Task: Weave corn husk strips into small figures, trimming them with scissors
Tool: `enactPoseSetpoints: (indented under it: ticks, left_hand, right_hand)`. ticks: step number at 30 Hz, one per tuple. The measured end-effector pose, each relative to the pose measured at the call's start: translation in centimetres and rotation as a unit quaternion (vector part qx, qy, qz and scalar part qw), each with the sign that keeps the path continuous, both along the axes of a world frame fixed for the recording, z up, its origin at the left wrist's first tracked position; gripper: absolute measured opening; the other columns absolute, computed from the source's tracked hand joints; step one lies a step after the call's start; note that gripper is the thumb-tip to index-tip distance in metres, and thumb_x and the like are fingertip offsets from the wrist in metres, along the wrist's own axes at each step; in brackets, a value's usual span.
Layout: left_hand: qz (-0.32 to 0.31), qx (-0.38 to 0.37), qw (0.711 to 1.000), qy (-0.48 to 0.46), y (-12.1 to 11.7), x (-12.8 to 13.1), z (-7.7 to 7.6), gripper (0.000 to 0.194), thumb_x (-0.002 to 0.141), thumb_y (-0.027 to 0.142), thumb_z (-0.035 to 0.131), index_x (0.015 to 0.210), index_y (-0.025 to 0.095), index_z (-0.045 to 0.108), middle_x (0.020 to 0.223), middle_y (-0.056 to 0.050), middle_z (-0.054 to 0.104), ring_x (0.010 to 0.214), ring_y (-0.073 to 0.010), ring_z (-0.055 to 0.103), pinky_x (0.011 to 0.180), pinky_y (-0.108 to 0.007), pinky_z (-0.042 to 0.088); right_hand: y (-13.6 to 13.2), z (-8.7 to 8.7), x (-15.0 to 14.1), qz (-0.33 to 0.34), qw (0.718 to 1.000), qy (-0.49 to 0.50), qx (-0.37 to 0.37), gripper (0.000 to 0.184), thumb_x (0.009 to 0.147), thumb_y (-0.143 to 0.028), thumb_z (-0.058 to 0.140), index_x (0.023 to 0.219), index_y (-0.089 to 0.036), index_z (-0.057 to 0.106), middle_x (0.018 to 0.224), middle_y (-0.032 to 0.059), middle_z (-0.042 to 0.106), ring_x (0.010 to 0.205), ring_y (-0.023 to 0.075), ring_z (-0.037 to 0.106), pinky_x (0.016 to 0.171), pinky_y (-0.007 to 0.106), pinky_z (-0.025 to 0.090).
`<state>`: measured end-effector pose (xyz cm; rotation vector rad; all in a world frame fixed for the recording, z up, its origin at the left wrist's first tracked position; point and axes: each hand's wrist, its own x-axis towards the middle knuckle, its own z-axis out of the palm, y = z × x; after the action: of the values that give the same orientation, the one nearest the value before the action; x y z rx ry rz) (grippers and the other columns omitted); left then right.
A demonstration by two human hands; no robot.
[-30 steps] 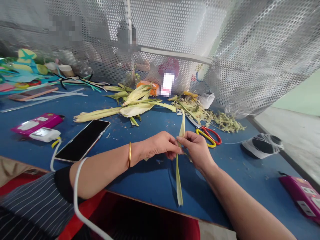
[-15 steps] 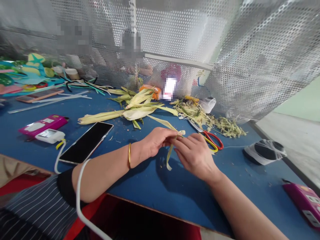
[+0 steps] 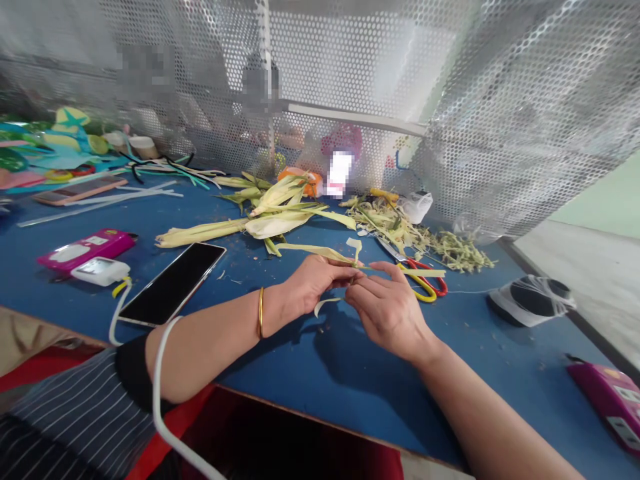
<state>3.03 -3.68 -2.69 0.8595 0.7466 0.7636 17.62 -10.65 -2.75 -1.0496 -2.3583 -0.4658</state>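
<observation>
Above the blue table, my left hand (image 3: 315, 280) pinches pale green corn husk strips (image 3: 320, 251) at a small bundle between both hands. The fingers of my right hand (image 3: 387, 307) are closed on the same bundle from the right, with the index finger stretched along it. One strip end sticks up, another points right across the scissors (image 3: 424, 293), and a third curls below my fingers. The exact knot or fold is hidden by the fingertips. Beyond my hands lies a heap of corn husks (image 3: 280, 225).
Husk scraps (image 3: 395, 227) lie behind the scissors. A thread runs right to a dark block wound with white thread (image 3: 530, 301). At left lie a phone (image 3: 175, 283), a magenta power strip (image 3: 93, 250) and a white cable (image 3: 160, 373). Perforated silvery sheeting (image 3: 350, 73) hangs behind.
The husk end that hung down now curls to the left. Another strip now stretches right over the scissors, and one end stands higher. My right index finger has straightened; both hands stay nearly in place.
</observation>
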Motion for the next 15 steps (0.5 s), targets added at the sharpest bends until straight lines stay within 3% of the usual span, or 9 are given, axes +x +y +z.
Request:
enactPoseSetpoints:
  ticks: [4,8,12,15]
  left_hand:
    - [-0.003,0.002,1.000,-0.004,-0.1,-0.1,0.5,0.016,0.058,0.008,0.081,0.071,0.012,0.073,0.071,-0.004,0.070,0.072,-0.0121,0.064,0.075,-0.024,0.049]
    - [-0.016,-0.020,1.000,0.005,-0.1,-0.3,1.1,0.017,0.064,0.011,0.079,0.079,0.013,0.074,0.077,-0.004,0.071,0.074,-0.0119,0.064,0.072,-0.023,0.049]
    - [-0.002,0.012,1.000,0.029,0.0,-0.4,1.1,0.013,0.068,0.019,0.078,0.077,0.013,0.072,0.075,-0.003,0.069,0.068,-0.0103,0.061,0.068,-0.023,0.047]
    - [-0.004,0.037,0.997,0.064,-0.1,-0.4,1.0,0.010,0.072,0.019,0.075,0.078,0.013,0.071,0.071,-0.002,0.067,0.064,-0.0103,0.060,0.065,-0.024,0.046]
  right_hand:
    - [0.2,-0.4,-0.1,0.004,1.000,0.001,0.010,0.023,0.089,-0.007,0.045,0.074,-0.019,0.058,0.066,0.0001,0.061,0.068,0.0151,0.058,0.100,0.038,0.034]
    - [0.0,-0.3,-0.3,-0.033,0.999,-0.006,0.028,0.021,0.090,-0.008,0.046,0.078,-0.018,0.060,0.071,0.0020,0.065,0.069,0.0163,0.058,0.098,0.040,0.035]
    - [-0.2,0.3,-0.1,-0.028,0.999,0.017,0.037,0.013,0.094,-0.018,0.050,0.100,-0.016,0.062,0.085,0.0066,0.070,0.078,0.0195,0.061,0.093,0.039,0.039]
    - [-0.1,0.6,0.4,-0.123,0.987,0.063,0.081,0.025,0.094,-0.029,0.054,0.113,-0.014,0.059,0.100,0.0125,0.069,0.091,0.0242,0.060,0.087,0.038,0.040]
